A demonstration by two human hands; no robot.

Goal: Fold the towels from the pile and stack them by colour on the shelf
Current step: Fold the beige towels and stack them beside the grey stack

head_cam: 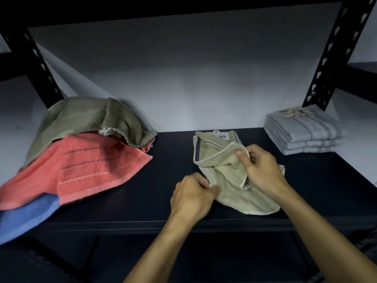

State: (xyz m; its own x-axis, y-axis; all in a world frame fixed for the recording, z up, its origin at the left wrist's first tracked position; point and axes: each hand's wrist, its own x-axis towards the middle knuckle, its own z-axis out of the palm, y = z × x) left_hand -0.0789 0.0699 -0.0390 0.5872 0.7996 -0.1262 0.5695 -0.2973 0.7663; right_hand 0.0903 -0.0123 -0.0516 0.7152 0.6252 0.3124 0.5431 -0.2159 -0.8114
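Dark shelf board (155, 203) runs wall to wall between black slotted uprights, pale wall behind it. On its middle lies a rumpled beige towel (230, 193), a paper tag at its far edge. The left hand (193, 198) has its fingers curled, pinching the towel's near-left hem between thumb and forefinger. The right hand (263, 168) is also curled, gripping a raised fold of the same towel, thumb on top. To the left sits the unfolded pile (81, 148): an olive towel over a coral one over a blue one that hangs past the front edge. At the far right corner stands a neat stack of grey towels (304, 133), apart from the beige one. Bare board shows between pile and hands.
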